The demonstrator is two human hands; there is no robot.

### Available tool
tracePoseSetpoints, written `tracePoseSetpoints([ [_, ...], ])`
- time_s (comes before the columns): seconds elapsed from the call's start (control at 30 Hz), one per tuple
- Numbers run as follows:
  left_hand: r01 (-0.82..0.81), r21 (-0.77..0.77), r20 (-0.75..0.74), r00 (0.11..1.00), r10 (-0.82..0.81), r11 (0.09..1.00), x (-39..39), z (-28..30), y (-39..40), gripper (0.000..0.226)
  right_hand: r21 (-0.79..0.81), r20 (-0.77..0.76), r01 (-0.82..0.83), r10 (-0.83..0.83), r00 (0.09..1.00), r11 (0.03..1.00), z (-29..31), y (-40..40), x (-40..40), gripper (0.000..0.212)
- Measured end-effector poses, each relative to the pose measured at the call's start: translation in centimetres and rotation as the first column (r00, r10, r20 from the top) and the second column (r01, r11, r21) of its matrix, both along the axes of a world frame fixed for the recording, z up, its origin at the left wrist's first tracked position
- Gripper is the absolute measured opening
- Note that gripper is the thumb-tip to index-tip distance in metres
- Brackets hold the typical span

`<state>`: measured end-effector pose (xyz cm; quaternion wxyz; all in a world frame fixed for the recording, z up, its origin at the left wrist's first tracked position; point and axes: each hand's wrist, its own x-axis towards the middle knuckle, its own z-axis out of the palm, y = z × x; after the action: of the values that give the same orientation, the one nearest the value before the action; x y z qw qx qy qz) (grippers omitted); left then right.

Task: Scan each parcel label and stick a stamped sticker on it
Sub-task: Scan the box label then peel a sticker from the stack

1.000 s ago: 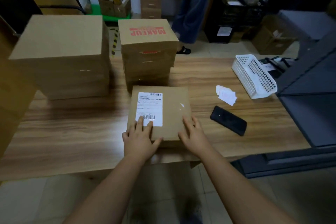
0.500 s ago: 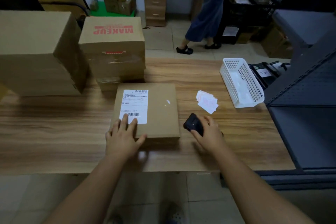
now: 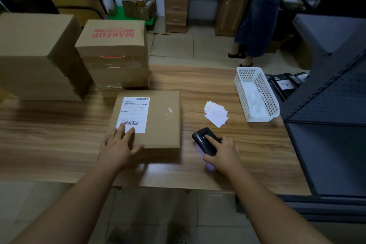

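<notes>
Flat parcel (image 3: 158, 121): lies on the wooden tabletop (image 3: 59, 134), white label (image 3: 133, 114) on its left half, barcodes at the label's top and bottom. My left hand (image 3: 118, 147): fingers straight, pressing flat on the parcel's near-left corner, fingertips over the label's lower edge. Black scanner (image 3: 205, 140): just right of the parcel, my right hand (image 3: 222, 154) gripping it, forefinger laid along its top. Stamped stickers (image 3: 216, 114): small loose pile, right of the parcel, beyond the scanner. White basket (image 3: 257, 94): farther right of the parcel. MAKEUP box (image 3: 113, 53): stacked directly behind the parcel. Large plain box (image 3: 37, 55): behind the parcel, to its left.
</notes>
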<state>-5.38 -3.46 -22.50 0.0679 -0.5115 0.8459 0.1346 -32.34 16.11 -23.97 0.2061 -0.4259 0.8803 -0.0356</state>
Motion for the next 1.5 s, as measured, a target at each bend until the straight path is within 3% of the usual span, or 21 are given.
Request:
tracePoseSetpoints([
  [0.13,-0.01,-0.078,-0.04,0.999,0.007,0.997,0.8,0.3,0.5,0.072,-0.202,0.172,0.1,-0.065,0.983,0.974,4.4,-1.1,-0.6,0.075],
  [0.2,-0.025,-0.099,-0.064,0.998,0.019,0.995,1.3,0.7,1.2,0.067,-0.203,0.193,0.059,-0.019,0.981,0.977,7.4,-2.5,0.0,0.074],
  [0.33,0.012,-0.128,-0.059,0.998,-0.02,0.992,2.6,0.8,1.9,0.055,-0.089,0.183,-0.133,0.147,0.972,0.987,13.8,-5.1,3.3,0.066],
  [0.43,0.02,-0.068,-0.038,0.999,-0.023,0.998,3.5,0.7,1.6,0.058,-0.005,0.186,-0.25,0.247,0.951,0.968,16.0,-6.8,6.5,0.061],
  [0.67,0.077,-0.02,-0.088,0.993,-0.078,0.997,4.5,1.6,-0.1,0.049,0.108,0.192,-0.285,0.261,0.946,0.953,17.4,-9.7,10.9,0.065],
  [0.87,0.12,-0.034,-0.044,0.992,-0.122,0.992,3.9,2.5,-2.1,0.041,0.155,0.244,-0.185,0.144,0.959,0.97,19.5,-9.5,9.6,0.06],
  [1.1,0.206,-0.062,-0.288,0.933,-0.215,0.977,-0.3,2.8,-2.2,0.057,0.067,0.17,0.024,-0.035,0.985,0.997,12.8,-6.6,2.8,0.068],
  [1.27,0.302,-0.067,-0.265,0.913,-0.309,0.951,-5.2,1.6,-1.2,0.058,0.036,0.217,0.073,-0.079,0.973,0.997,4.5,-3.5,1.2,0.08],
  [1.5,0.24,-0.095,-0.2,0.946,-0.254,0.966,-10.1,-0.5,-0.8,0.064,0.009,0.102,0.004,-0.005,0.995,1.0,-2.1,-2.0,-0.7,0.079],
])
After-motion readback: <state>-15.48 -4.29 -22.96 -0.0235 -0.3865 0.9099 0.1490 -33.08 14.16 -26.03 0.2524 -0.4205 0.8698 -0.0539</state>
